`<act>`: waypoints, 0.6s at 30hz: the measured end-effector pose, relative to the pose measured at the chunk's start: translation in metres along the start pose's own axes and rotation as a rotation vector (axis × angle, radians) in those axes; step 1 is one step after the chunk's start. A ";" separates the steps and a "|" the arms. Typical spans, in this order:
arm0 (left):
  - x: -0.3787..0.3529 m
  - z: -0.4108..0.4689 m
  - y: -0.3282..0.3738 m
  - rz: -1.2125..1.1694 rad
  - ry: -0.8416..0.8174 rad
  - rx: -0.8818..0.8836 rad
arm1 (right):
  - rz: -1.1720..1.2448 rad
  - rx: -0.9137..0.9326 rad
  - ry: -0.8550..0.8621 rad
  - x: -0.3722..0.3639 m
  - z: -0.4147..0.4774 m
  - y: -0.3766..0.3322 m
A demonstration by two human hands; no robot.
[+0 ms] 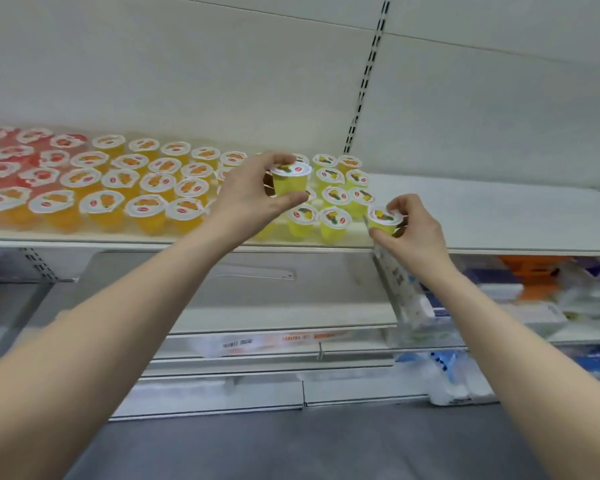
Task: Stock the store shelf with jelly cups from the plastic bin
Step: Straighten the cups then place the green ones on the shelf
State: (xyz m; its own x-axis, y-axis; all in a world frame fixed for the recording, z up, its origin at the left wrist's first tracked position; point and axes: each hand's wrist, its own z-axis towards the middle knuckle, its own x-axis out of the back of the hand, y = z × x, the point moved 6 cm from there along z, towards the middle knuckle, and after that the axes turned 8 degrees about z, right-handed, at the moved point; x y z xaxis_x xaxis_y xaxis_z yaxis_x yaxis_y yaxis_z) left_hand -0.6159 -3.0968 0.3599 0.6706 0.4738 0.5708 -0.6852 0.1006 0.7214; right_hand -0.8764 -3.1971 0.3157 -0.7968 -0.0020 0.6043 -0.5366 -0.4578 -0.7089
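Note:
Both my arms reach up to the white shelf (482,216). My left hand (246,195) grips a yellow jelly cup (289,180) by its top and bottom, holding it above the yellow rows. My right hand (413,226) pinches a second yellow jelly cup (383,220) at the right end of the front row, near the shelf's front edge. Rows of jelly cups stand on the shelf: red ones (0,168) at far left, orange ones (146,188) in the middle, yellow ones (333,202) on the right. The plastic bin is out of view.
Right of the yellow cups the shelf surface is bare white. A slotted upright (364,84) runs up the back wall. Lower shelves (281,320) carry price strips, and packaged goods (520,299) sit at the lower right. A grey floor (291,445) lies below.

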 end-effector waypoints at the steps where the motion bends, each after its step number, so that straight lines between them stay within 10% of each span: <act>1: -0.002 0.002 0.000 0.002 0.000 -0.001 | -0.005 -0.005 -0.009 -0.005 0.001 0.006; 18: 0.007 0.021 -0.015 0.048 -0.039 -0.009 | -0.045 -0.025 -0.078 -0.029 0.010 0.016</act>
State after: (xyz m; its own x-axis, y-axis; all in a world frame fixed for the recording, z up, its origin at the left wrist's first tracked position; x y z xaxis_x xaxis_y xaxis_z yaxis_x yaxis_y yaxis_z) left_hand -0.5949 -3.1136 0.3616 0.6473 0.4442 0.6194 -0.7192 0.0866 0.6894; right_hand -0.8594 -3.2134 0.2902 -0.7482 -0.0519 0.6614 -0.5786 -0.4367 -0.6888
